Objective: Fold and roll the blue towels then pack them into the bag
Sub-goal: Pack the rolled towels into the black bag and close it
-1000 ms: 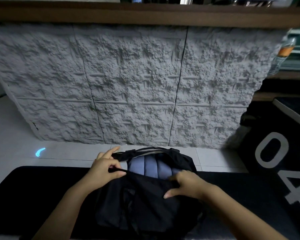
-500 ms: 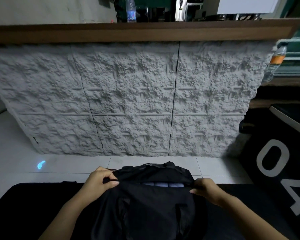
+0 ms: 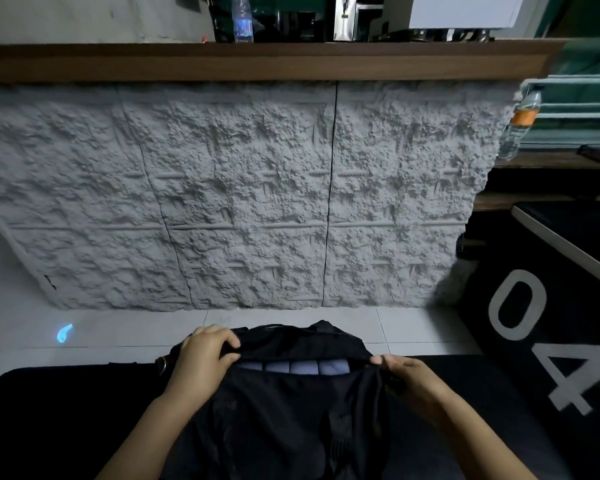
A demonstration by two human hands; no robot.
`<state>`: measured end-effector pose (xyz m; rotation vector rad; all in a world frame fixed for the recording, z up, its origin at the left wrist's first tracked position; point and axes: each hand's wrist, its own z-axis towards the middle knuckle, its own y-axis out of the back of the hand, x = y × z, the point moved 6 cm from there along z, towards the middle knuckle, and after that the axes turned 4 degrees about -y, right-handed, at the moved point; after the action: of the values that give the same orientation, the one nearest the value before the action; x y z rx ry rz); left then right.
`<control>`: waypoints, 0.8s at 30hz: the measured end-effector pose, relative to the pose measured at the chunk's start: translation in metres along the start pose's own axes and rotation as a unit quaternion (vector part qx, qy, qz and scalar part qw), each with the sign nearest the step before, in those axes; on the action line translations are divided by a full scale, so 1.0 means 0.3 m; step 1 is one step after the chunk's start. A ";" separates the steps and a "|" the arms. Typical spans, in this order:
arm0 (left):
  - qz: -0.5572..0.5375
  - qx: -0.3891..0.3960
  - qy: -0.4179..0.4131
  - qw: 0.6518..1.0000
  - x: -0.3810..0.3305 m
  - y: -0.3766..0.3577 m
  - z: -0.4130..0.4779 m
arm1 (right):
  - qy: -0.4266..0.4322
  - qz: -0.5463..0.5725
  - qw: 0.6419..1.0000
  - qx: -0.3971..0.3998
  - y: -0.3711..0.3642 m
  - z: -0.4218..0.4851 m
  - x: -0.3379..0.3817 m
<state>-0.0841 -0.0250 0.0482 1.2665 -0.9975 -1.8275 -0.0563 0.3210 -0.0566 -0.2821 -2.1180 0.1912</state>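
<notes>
A black bag (image 3: 291, 420) lies on a black mat in front of me. Through a narrow slit at its top, several rolled blue towels (image 3: 293, 368) show side by side. My left hand (image 3: 205, 355) pinches the bag's upper rim at the left end of the slit. At the right end of the opening, my right hand (image 3: 400, 374) grips the edge of the bag. Most of each towel is hidden inside the bag.
The black mat (image 3: 56, 420) covers the near floor, with white tiles (image 3: 118, 330) beyond. A grey rough-textured counter front (image 3: 243, 195) rises close ahead under a wooden top. A black mat marked "04" (image 3: 541, 341) lies at right. A small blue light spot (image 3: 64, 332) glows on the tiles.
The bag's opening has narrowed from a wide gap to a thin slit. My right hand has moved from the front flap to the right end of the opening.
</notes>
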 end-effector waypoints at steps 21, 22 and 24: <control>-0.336 0.064 0.051 0.938 -0.560 -0.592 0.081 | 0.000 0.156 0.987 -0.048 0.060 -0.020 -0.011; -0.352 0.059 0.063 0.932 -0.552 -0.591 0.079 | 0.000 0.158 0.986 -0.049 0.060 -0.021 -0.007; -0.383 0.052 0.080 0.919 -0.535 -0.594 0.076 | -0.004 0.157 0.986 -0.049 0.064 -0.017 -0.010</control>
<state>-0.0798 0.2011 -0.0352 2.0366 -0.5316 -2.1881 -0.0480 0.3388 -0.0611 -0.6752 -2.0851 0.2728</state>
